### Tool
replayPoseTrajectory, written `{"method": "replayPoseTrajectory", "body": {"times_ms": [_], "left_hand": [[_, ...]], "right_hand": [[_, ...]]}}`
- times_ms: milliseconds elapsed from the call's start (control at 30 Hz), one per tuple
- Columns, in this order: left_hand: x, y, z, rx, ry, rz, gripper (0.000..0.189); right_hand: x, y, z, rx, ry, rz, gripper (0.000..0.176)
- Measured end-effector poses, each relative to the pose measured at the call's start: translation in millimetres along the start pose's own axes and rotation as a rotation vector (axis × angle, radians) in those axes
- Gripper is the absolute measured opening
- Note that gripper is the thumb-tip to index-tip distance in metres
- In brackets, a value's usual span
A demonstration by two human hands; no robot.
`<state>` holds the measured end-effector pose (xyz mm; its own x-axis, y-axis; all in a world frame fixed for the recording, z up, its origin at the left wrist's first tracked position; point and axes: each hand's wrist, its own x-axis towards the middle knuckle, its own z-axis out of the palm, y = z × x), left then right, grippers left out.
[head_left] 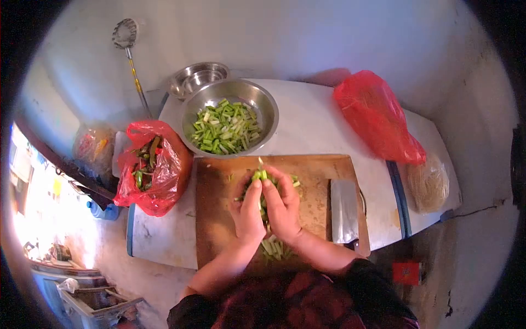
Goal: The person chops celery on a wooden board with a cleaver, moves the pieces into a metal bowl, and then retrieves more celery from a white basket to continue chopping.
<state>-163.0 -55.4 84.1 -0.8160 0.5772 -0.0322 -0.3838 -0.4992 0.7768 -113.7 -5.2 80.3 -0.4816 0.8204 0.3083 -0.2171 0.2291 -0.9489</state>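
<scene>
Both hands cupped together at the board's middle: left hand [248, 215] and right hand [282, 213] close around chopped greens [260, 176], thumbs side by side, fingers curled in. More cut pieces [275, 248] lie on the chopping board [212, 219] near my wrists. To hold this well, I judge: keep the little-finger edges sealed, press lightly, stay low so strays land on wood. Cleaver [344, 211] flat at right, clear of my knuckles. Steel bowl [269, 104] of cut greens just beyond the board. White table [309, 123], red bags [176, 183] either side, pale wall [329, 33] behind.
</scene>
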Motion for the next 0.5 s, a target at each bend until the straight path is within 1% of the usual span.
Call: {"method": "replayPoseTrajectory", "body": {"times_ms": [133, 200, 233, 267, 300, 333, 400, 433, 500], "left_hand": [[56, 39, 29, -0.018, 0.027, 0.173, 0.024], [105, 41, 27, -0.03, 0.05, 0.233, 0.028], [132, 41, 20, -0.033, 0.061, 0.178, 0.033], [157, 36, 9, -0.033, 0.076, 0.111, 0.038], [183, 28, -5, 0.057, 0.108, 0.082, 0.043], [192, 26, -9, 0.145, 0.137, 0.058, 0.049], [184, 25, -15, 0.291, 0.223, 0.058, 0.049], [176, 26, -17, 0.362, 0.267, 0.057, 0.05], [158, 17, -35, 0.442, 0.076, 0.226, 0.045]], "right_hand": [[70, -7, 35, 0.046, -0.037, -0.186, 0.025], [112, 0, 55, 0.032, -0.072, -0.248, 0.027], [132, 5, 64, -0.008, -0.098, -0.269, 0.029], [148, 11, 72, -0.048, -0.147, -0.178, 0.033], [157, 20, 76, -0.087, -0.196, -0.082, 0.038], [163, 36, 73, -0.155, -0.239, -0.055, 0.04], [169, 68, 69, -0.287, -0.332, -0.012, 0.045], [164, 69, 63, -0.213, -0.328, -0.028, 0.039], [146, 60, 45, -0.06, -0.271, -0.005, 0.034]]}}
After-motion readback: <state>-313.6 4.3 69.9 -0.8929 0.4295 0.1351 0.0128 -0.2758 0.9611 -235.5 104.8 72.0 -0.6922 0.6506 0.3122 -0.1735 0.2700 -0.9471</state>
